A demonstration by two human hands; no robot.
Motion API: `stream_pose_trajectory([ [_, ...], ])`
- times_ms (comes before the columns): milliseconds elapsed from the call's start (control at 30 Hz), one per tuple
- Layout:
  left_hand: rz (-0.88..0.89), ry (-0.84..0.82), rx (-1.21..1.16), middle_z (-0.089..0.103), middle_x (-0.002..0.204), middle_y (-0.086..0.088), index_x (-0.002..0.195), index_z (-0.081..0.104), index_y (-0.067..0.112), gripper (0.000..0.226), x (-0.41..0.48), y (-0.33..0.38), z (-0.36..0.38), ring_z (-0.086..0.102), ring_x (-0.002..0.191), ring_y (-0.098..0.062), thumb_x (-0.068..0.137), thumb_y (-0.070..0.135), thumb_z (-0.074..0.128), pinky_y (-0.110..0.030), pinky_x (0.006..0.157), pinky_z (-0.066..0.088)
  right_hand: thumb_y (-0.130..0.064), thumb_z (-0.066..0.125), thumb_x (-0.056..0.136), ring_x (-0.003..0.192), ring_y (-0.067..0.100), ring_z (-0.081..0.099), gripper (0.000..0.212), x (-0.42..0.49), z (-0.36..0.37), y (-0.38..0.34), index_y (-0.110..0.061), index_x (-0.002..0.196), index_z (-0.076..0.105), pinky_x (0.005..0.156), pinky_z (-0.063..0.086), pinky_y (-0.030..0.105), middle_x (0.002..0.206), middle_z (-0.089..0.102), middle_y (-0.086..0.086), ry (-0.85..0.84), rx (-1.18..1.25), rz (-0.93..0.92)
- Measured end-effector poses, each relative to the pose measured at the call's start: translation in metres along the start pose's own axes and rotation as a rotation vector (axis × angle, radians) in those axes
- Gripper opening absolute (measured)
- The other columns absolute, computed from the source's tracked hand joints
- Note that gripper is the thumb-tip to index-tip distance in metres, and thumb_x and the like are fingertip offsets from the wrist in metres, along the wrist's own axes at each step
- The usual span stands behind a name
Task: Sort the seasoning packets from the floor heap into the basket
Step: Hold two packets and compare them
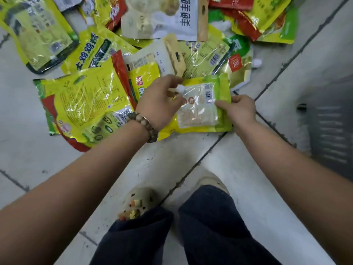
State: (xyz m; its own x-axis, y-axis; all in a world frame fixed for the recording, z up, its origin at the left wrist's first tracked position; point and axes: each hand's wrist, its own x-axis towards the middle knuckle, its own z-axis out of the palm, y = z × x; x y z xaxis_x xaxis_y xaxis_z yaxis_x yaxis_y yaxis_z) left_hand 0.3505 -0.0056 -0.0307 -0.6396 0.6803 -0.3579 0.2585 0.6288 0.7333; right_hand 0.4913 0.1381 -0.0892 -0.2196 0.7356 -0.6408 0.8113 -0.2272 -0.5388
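1. Floor: pale tile w/ dark grout lines. Bears everything below.

2. Heap: seasoning packets, mostly yellow, some red, green, white. Overlapping, spread across upper half of view; top edge cut off, so full count unknown.

3. Dark ribbed thing, right edge: poss. the basket, but blurred and cropped. Can't confirm.

4. Big yellow packet, left of my hands: lies flat, back side up, not touched.

5. Yellow-green packet, near edge of heap, closest to my feet: the one in hand. Back side up, barcode showing, lower edge looks to rest on floor.
   - Handling (est.): light, soft film pouch, glossy so prob. slippery; contents shift, middle will sag. Best taken at the sealed side edges, not the belly.

6. Left hand: bead bracelet at wrist. Fingers closed over packet's left side; small white bit at the fingertips, can't make out what.

7. Right hand: thumb and fingers pinched shut on packet's right edge.

8. Hidden: packet's left third under my left hand; front label face-down; print too blurred to read, so type can't be told.
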Motion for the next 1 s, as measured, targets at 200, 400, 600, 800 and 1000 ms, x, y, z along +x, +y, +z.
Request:
stream_pose_trajectory([
  [200, 0.19, 0.114, -0.191, 0.06, 0.09, 0.01, 0.102, 0.063, 0.019, 0.027, 0.046, 0.002, 0.001, 0.057, 0.075, 0.005, 0.077, 0.016, 0.053, -0.009, 0.066, 0.045, -0.011, 0.069, 0.082, 0.071, 0.015, 0.045, 0.027, -0.006, -0.004, -0.005, -0.018, 0.07, 0.045, 0.064, 0.035, 0.027, 0.066, 0.044, -0.008, 0.139, 0.049, -0.316],
  [400, 0.311, -0.064, -0.285, 0.059, 0.103, 0.013, 0.11, 0.053, 0.028, 0.037, 0.056, 0.01, -0.011, 0.056, 0.095, 0.0, 0.074, 0.029, 0.063, -0.011, 0.081, 0.045, -0.012, 0.064, 0.083, 0.062, -0.005, 0.047, 0.009, -0.031, -0.064, -0.06, -0.014, 0.083, 0.055, 0.062, 0.035, 0.014, 0.068, 0.045, -0.018, 0.204, -0.103, -0.727],
  [600, 0.318, -0.392, -0.555, 0.067, 0.112, 0.0, 0.124, 0.049, 0.008, 0.069, 0.043, 0.0, -0.018, 0.063, 0.105, -0.014, 0.067, 0.028, 0.083, -0.027, 0.086, 0.05, -0.014, 0.061, 0.083, 0.076, 0.0, 0.04, 0.018, -0.07, -0.092, -0.114, 0.002, 0.091, 0.063, 0.061, 0.026, 0.018, 0.083, 0.052, -0.001, 0.156, -0.468, -1.128],
  [800, 0.248, -0.321, -0.701, 0.073, 0.093, 0.014, 0.105, 0.056, 0.018, 0.052, 0.027, -0.003, -0.025, 0.068, 0.093, -0.008, 0.057, 0.023, 0.076, -0.026, 0.078, 0.054, -0.016, 0.06, 0.083, 0.077, -0.005, 0.039, 0.02, -0.08, -0.08, -0.145, 0.0, 0.095, 0.064, 0.06, 0.029, 0.017, 0.087, 0.053, 0.002, 0.024, -0.516, -1.228],
  [1000, 0.206, -0.297, -0.734, 0.072, 0.081, 0.015, 0.096, 0.061, 0.018, 0.037, 0.016, 0.016, -0.023, 0.069, 0.085, -0.004, 0.063, 0.007, 0.071, -0.022, 0.074, 0.054, -0.027, 0.058, 0.081, 0.064, -0.006, 0.047, 0.006, -0.088, -0.081, -0.172, -0.025, 0.087, 0.059, 0.06, 0.036, 0.007, 0.074, 0.05, -0.008, -0.09, -0.464, -1.224],
])
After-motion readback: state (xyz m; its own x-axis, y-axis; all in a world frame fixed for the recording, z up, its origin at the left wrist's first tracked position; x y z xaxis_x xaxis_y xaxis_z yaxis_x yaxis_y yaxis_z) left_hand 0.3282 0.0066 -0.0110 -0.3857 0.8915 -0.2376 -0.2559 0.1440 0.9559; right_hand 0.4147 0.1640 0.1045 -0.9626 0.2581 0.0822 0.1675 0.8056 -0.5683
